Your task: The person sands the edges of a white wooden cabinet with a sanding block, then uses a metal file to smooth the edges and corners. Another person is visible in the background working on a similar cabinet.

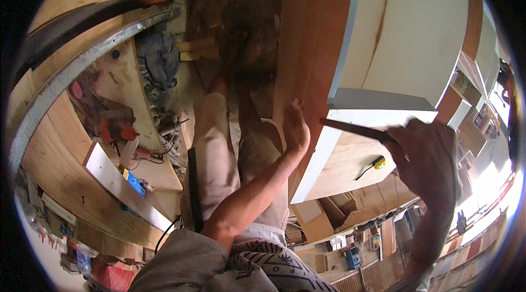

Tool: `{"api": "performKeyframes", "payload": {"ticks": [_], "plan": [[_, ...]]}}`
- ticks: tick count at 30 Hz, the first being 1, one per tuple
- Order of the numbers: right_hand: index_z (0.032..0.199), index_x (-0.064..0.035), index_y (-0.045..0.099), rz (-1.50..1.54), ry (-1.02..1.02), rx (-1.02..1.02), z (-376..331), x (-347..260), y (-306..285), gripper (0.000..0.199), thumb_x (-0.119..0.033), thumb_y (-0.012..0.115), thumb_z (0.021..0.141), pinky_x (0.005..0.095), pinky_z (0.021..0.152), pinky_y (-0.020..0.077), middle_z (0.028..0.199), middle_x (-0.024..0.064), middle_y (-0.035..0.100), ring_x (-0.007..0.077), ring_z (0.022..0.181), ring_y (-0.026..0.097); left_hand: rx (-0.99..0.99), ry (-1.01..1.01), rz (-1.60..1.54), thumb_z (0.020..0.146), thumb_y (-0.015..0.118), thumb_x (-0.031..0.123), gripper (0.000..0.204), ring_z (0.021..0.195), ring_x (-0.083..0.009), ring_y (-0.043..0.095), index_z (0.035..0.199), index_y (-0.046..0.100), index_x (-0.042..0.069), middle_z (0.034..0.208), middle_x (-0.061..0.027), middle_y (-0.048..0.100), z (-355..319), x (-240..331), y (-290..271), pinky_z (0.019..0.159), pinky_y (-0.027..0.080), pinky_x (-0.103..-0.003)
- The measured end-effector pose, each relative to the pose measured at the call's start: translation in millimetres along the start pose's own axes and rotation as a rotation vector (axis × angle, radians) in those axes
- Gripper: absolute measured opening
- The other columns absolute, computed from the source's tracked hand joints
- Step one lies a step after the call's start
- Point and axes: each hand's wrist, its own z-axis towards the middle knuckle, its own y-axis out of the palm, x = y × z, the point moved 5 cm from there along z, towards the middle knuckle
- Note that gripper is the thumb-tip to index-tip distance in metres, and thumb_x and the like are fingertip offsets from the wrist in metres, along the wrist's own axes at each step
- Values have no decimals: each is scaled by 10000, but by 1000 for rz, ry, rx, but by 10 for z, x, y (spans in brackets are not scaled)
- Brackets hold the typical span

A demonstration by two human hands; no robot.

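In my right hand [424,152] is a long, dark, flat tool [356,128] that looks like a file, its fingers closed round the near end. The tool's far tip reaches the corner where a reddish-brown panel [312,34] meets the white-edged end of a cabinet-like wooden piece [378,115]. My left hand [296,130] rests against the brown panel, left of the tip, fingers pointing away from me. Part of its fingers is foreshortened, and it shows nothing in its grasp. A small yellow-and-black object [379,162] sits on the bare wood below the tool.
At left, a wooden bench [60,149] carries a white strip of board [118,182], a blue box [134,182] and a red tool [115,130]. A metal bar [76,62] curves above it. Offcuts and clutter lie about the floor; stacked boards [320,221] stand at lower right.
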Motion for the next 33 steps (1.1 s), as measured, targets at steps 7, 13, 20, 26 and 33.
{"api": "performKeyframes", "payload": {"ticks": [7, 13, 20, 26, 33], "plan": [[1075, -78, 729, 592, 635, 282, -1438, 490, 489, 251, -117, 750, 827, 370, 721, 516, 947, 116, 716, 246, 815, 681, -285, 375, 363, 1028, 475, 201, 618, 1426, -406, 346, 1516, 230, -87, 1536, -309, 316, -547, 705, 262, 1190, 273, -448], [1064, 26, 639, 1199, 830, 568, -1722, -118, 1801, 277, -230, 628, 959, 335, 786, 486, 937, 89, 637, 181, 852, 592, -259, 535, 460, 1001, 539, 157, 626, 1364, -438, 428, 1504, 260, -88, 1488, -332, 376, -578, 797, 175, 1118, 391, -451], [1114, -4, 551, 1715, 852, 413, -1526, -943, 2142, 261, -225, 603, 984, 198, 522, 418, 886, 52, 643, 44, 611, 522, -327, 580, 404, 1021, 521, 133, 541, 1277, -378, 544, 1480, 336, -86, 1444, -330, 442, -538, 690, 148, 971, 542, -391], [1111, -10, 548, 1598, 864, 595, -1492, -993, 2218, 267, -221, 633, 970, 191, 492, 377, 868, 43, 624, 28, 572, 457, -330, 606, 387, 1032, 502, 150, 470, 1198, -344, 607, 1446, 425, -59, 1402, -306, 498, -496, 651, 75, 849, 606, -366], [1135, 6, 543, 1739, 988, 772, -1347, -1016, 2143, 276, -209, 615, 977, 195, 483, 364, 867, 65, 622, 38, 567, 464, -327, 640, 261, 997, 540, 95, 404, 1241, -367, 573, 1384, 516, -17, 1386, -235, 537, -320, 665, -53, 1026, 496, -391]]}}
